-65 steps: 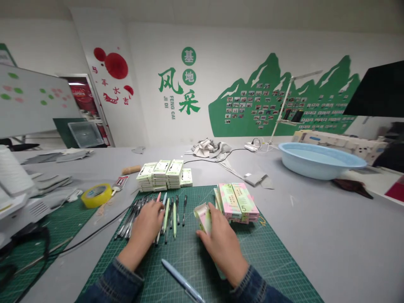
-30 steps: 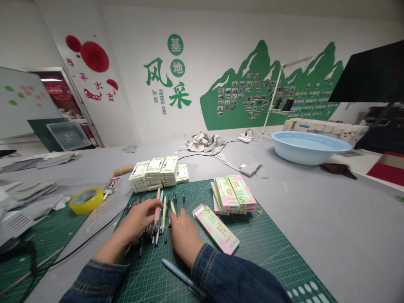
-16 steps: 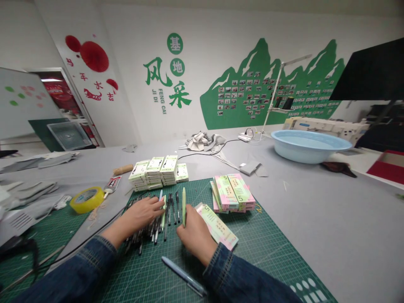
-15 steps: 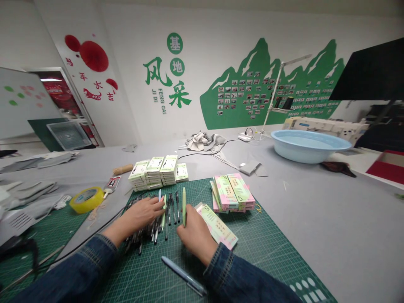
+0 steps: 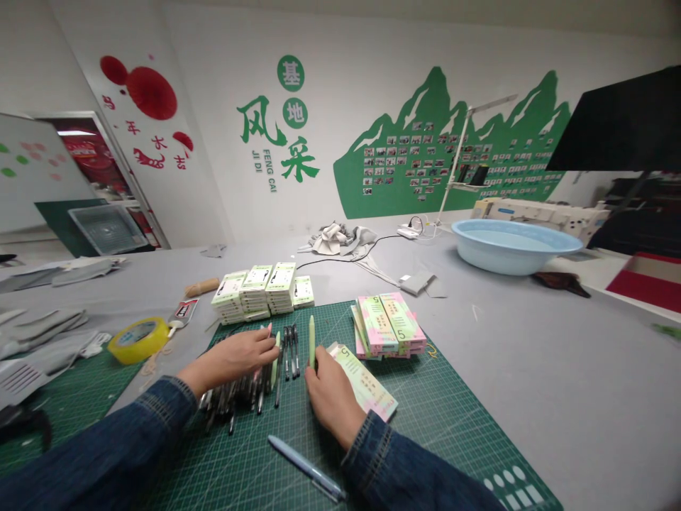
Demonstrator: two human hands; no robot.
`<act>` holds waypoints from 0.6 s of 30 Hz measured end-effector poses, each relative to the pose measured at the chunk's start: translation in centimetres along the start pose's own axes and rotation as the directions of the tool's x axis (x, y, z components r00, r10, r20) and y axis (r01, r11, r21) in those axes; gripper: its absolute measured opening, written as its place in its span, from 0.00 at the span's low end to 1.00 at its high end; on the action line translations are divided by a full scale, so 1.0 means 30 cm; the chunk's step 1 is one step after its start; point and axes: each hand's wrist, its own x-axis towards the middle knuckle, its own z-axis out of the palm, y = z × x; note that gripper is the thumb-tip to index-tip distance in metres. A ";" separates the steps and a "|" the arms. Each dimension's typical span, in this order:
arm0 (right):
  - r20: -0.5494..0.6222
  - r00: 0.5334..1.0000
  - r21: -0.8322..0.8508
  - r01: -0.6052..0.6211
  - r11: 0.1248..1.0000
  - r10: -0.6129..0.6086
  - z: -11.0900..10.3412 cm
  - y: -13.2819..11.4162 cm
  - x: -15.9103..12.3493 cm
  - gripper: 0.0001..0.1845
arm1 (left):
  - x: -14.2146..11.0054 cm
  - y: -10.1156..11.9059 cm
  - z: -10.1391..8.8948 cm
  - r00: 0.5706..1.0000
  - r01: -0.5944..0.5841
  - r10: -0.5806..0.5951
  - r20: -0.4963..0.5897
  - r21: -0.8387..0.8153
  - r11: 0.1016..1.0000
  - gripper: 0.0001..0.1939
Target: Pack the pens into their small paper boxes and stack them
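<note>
My right hand (image 5: pixel 335 394) is closed around a light green pen (image 5: pixel 311 337), which points upward above the green cutting mat (image 5: pixel 425 426). Over a pile of black and clear pens (image 5: pixel 234 397), my left hand (image 5: pixel 239 358) has its fingers curled down and together; what lies under the fingertips is hidden. A pink pen tip shows just above those fingers, and another light green pen (image 5: pixel 275 369) is beside them. Several black pens (image 5: pixel 291 351) lie between my hands. A pastel box marked 5 (image 5: pixel 367 383) lies beside my right hand. Nearer me rests a blue pen (image 5: pixel 306 468).
Stacked pastel boxes (image 5: pixel 391 323) sit at the mat's right edge, and small white-green boxes (image 5: pixel 258 291) at its back. Left are yellow tape (image 5: pixel 138 341) and a glue tube (image 5: pixel 184 312). A light blue basin (image 5: pixel 513 248) stands back right, near cloth scraps (image 5: pixel 340 238).
My view has shifted slightly. The blue pen tip that stood above my left fingers no longer shows. The right hand still holds the light green pen in nearly the same place.
</note>
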 end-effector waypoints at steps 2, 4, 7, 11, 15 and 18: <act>0.003 1.000 0.010 0.003 1.000 -0.003 0.003 0.000 -0.002 0.06 | 0.010 -0.011 -0.011 0.997 -0.072 0.073 0.027 -0.017 0.997 0.10; 0.006 1.000 0.020 0.005 1.000 -0.005 0.007 0.001 -0.003 0.06 | 0.023 -0.016 -0.013 0.991 -0.126 0.128 0.047 -0.034 0.991 0.09; 0.001 1.000 0.033 0.003 0.999 -0.003 0.010 0.004 -0.003 0.07 | 0.044 -0.008 -0.001 0.982 -0.173 0.176 0.064 -0.038 0.984 0.06; -0.014 1.000 0.039 -0.006 0.999 0.007 0.008 0.010 -0.001 0.07 | 0.065 0.015 0.017 0.975 -0.207 0.210 0.077 -0.043 0.977 0.05; -0.010 1.000 0.044 -0.016 0.999 0.017 0.002 0.009 0.000 0.06 | 0.075 0.029 0.021 0.969 -0.229 0.231 0.091 -0.037 0.973 0.05; 0.007 1.000 0.057 -0.025 0.998 0.025 -0.004 0.005 -0.001 0.06 | 0.074 0.037 0.017 0.969 -0.230 0.232 0.083 -0.034 0.973 0.03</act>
